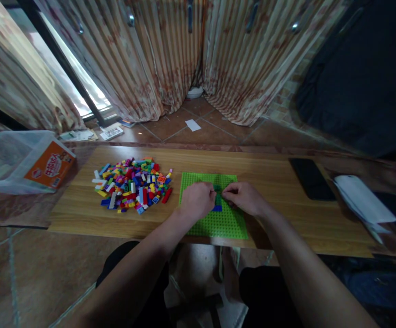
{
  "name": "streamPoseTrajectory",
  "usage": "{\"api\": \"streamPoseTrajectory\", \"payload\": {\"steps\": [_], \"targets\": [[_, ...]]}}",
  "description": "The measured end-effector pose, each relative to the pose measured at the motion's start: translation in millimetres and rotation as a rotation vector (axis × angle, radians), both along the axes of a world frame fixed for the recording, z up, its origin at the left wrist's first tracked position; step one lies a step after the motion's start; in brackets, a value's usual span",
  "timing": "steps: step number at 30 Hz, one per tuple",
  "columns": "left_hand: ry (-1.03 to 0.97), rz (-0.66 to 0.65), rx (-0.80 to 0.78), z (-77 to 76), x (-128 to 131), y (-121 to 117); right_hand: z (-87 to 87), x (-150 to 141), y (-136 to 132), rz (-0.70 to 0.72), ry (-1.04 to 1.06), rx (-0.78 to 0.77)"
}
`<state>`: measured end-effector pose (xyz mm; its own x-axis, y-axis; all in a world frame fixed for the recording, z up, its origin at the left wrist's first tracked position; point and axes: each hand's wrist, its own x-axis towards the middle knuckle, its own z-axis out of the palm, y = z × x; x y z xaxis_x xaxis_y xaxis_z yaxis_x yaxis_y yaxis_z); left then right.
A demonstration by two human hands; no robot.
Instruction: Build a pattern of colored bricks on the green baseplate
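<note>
A light green studded baseplate lies on the wooden board. Near its middle are a blue brick and a darker green brick, partly covered by my fingers. My left hand is curled closed over the plate, its fingertips against the left side of these bricks; whatever it grips is hidden. From the other side, my right hand has thumb and forefinger pinched together close to the bricks. What sits in that pinch is too small to make out.
A heap of mixed loose bricks covers the board's left part. Beyond it stands a clear plastic bin with an orange label. At the right lie a black phone-like slab and a white flat object. Curtains hang behind.
</note>
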<state>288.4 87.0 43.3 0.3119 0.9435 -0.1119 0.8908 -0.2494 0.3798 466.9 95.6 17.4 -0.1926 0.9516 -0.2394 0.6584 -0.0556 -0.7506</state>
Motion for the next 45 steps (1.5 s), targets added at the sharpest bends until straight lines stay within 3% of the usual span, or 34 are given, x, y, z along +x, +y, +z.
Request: {"api": "streamPoseTrajectory", "payload": {"steps": [11,22,45], "targets": [[0.074,-0.023,-0.088,-2.3,7,9,7.6,-6,2,0.063,-0.147,0.066],[0.034,0.051,-0.175,-1.4,13,15,2.2,-1,5,0.085,-0.049,0.021],[0.011,-0.054,-0.195,1.0,15,20,5.6,-4,3,0.064,-0.055,0.022]]}}
